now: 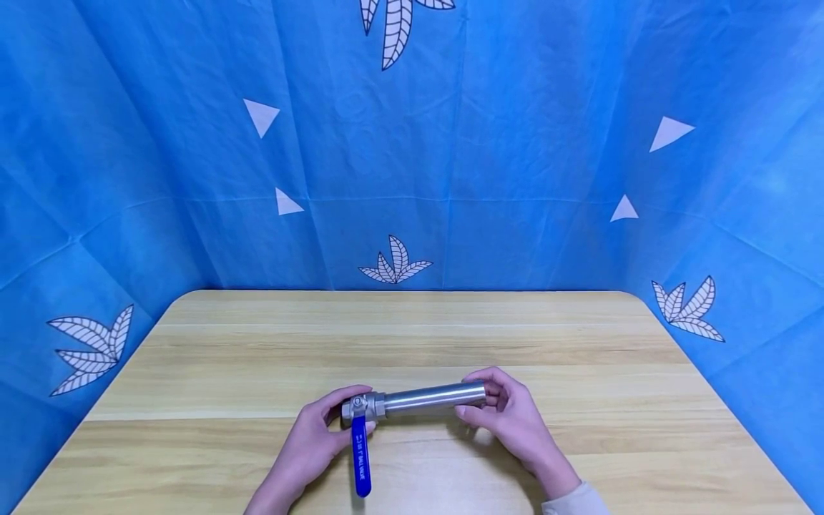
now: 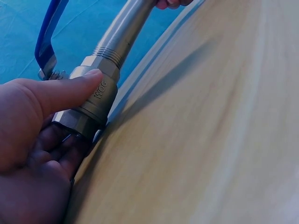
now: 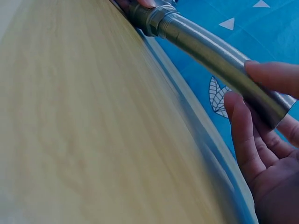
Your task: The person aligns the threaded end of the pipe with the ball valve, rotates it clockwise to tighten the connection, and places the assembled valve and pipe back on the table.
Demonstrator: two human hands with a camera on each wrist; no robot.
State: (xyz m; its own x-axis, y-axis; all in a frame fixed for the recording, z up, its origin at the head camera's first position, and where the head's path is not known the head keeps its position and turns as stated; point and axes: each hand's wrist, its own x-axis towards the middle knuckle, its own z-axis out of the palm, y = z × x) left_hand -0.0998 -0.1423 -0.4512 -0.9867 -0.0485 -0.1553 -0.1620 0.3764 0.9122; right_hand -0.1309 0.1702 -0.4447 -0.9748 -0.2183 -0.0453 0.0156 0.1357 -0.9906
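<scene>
Left hand [image 1: 314,435]: kinda gripping the valve [image 1: 370,409]
Right hand [image 1: 515,416]: pinching the pipe [image 1: 434,397] by its end
Lever [image 1: 361,458]: blue, sticking out

The right sleeve [image 1: 575,501] was pale grey and plain, and its cuff ended on the lower forearm, with only a short piece of cloth in the head view. The left hand [image 1: 312,436] was bare, with a slim wrist and a forearm uncovered down to the lower edge of that view. The right hand [image 1: 515,415] was bare too; its fingers [image 3: 244,135] were slender, with rounded tips and creases at the joints. The left thumb [image 2: 60,95] looked long and tapered, with a short nail partly visible at its tip.
</scene>
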